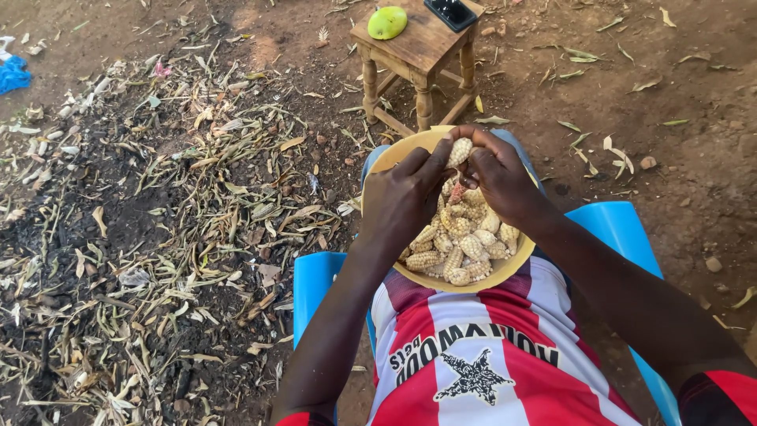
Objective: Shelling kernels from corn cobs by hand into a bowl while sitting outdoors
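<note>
- Nearest the camera: a red-and-white striped shirt (473, 355) with a dark star on it, forearms reaching forward from either side.
- Under and beside the lap: a blue plastic chair (315, 276), its arms showing left and right.
- Resting on the lap: a round yellow bowl (505, 276), heaped with short pale maize cobs (461, 244), some partly stripped.
- Above the far half of the bowl: left hand (402, 197), fingers curled closed around the near side of one maize cob (460, 151) — thumb and forefinger pinching it.
- Opposite it: right hand (501, 177), fingers bent over the same cob from the other side, fingertips pressed against the kernels; both hands touching across the cob.
- That cob: held upright, just over the bowl's far rim, clear of the heap below.
- Left of the chair, on bare earth: a wide scatter of dry leaves and husks (173, 221) over dark, ashy ground.
- Farther out, just beyond the bowl: a small wooden stool (418, 55).
- On the stool top: a green mango (387, 22) toward the left edge — and a dark flat phone-like object (451, 12) at the right, cut by the frame.
- Far left edge: a scrap of blue cloth (12, 75).
</note>
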